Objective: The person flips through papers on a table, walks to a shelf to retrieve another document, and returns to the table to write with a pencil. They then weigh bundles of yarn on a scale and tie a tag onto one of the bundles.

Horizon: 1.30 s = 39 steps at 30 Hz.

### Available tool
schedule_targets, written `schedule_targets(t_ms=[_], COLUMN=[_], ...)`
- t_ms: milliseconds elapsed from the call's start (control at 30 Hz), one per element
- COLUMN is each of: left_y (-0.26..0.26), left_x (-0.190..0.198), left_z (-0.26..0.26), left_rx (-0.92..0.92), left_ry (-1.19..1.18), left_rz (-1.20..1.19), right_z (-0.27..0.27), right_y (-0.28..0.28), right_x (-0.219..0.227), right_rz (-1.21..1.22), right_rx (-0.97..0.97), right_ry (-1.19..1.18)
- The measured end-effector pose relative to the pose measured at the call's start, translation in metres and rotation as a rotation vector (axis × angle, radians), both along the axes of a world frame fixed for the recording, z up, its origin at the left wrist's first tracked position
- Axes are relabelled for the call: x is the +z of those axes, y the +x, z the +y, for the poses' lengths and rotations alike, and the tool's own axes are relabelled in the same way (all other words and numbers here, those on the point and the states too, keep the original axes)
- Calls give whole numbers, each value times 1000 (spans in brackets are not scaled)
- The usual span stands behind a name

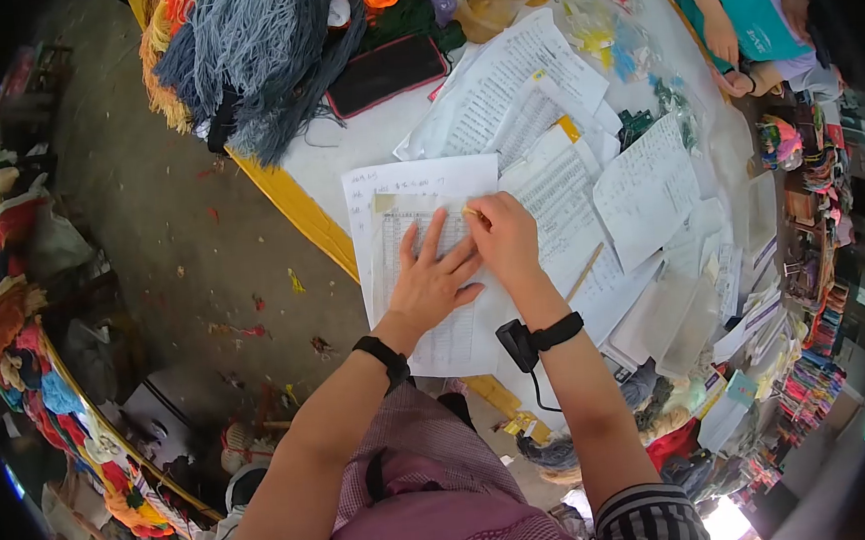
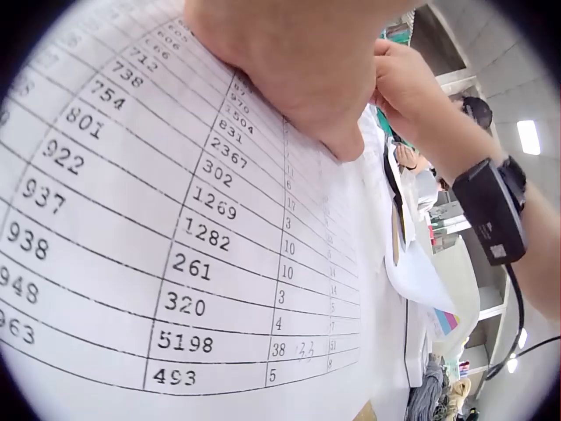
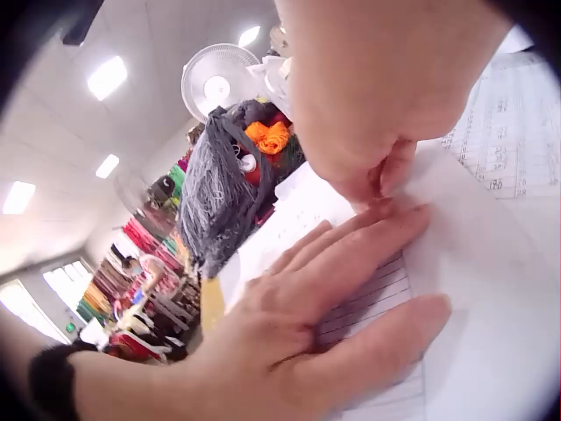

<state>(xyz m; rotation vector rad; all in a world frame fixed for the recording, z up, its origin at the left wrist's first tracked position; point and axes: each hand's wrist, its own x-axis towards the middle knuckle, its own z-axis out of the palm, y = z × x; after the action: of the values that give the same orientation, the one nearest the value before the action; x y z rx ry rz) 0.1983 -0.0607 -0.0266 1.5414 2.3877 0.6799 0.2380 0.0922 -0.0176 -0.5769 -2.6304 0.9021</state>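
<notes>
My left hand (image 1: 428, 288) lies with fingers spread on a sheet printed with a number table (image 2: 131, 219), pressing it onto a larger white page (image 1: 361, 183) with handwriting at its top. A yellowish strip of tape (image 1: 385, 203) shows at the printed sheet's upper left corner. Close beside the left fingertips, my right hand (image 1: 508, 237) has its fingers curled down at the sheet's upper right corner. Its thumb and forefinger pinch a small yellowish piece of tape (image 1: 470, 211), mostly hidden by the fingers. In the right wrist view, the right fingertips (image 3: 372, 200) meet the paper just beyond the left fingers.
Handwritten and printed papers (image 1: 529, 73) overlap to the right, with a pencil (image 1: 585, 271) on them. A phone (image 1: 387, 75) and grey yarn (image 1: 257, 56) lie at the back. A clear plastic box (image 1: 687, 322) stands at right. Another person (image 1: 736, 18) sits across the table.
</notes>
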Motion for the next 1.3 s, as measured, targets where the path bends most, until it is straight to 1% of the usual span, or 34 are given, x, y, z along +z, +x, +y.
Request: schedule_targets(t_ms=[100,167,200,267,400,467,533,567,600,667,700,767,833,900,933,1000,1133,1200,1300], left_y=[0,0,0,1,-1,-1,1,2,3,2,1,0,5,3,2,2,4,3,2], left_x=[-1,-2,-2,1,-2,-4,-5,-5,-5,-5,-5,-6,-6,-7,-7,-7,-6,-5,-5], left_z=[1,1,0,0,0,1,-1,-1,1,1,1,1,-2,0,1,1,0,1,1], left_rx=[4,9,6,10,5,5,-13,6,27,24,21,14,-3,6,6,8,-6,2,-10], left_ry=[-9,-3,1,7,13,6,-4,24,55,60,54,28,0,-8,-2,27,-6,3,-10], left_rz=[-3,3,11,22,41,43,37,33,30,42,52,45,20,38,41,44,37,46,52], right_z=[-2,-9,-8,0,-9,-20,-9,-4,-6,-14,-13,-16,-12,-11,-10,-16,-4,-6,-9], right_y=[3,2,-5,-20,-5,4,-8,-11,-6,4,3,3,-4,-7,-4,5,-6,-7,-3], right_x=[1,2,1,-3,-1,2,1,3,2,-3,-3,-5,-4,-3,-2,2,-1,0,3], right_rz=[-66,-67,-65,-50,-108,-98,-106,-111,-112,-136,-132,-90,-117,-90,-86,-180,-111,-196,-193], right_rx=[0,-72,-69,-127,-70,-124,-134,-139,-141,-64,-61,-170,-185,-210,-210,-157,-168,-187,-177], right_ry=[53,-2,-8,22,12,-59,-82,-95,-91,70,70,-56,-24,-91,-85,-30,-69,-74,-75])
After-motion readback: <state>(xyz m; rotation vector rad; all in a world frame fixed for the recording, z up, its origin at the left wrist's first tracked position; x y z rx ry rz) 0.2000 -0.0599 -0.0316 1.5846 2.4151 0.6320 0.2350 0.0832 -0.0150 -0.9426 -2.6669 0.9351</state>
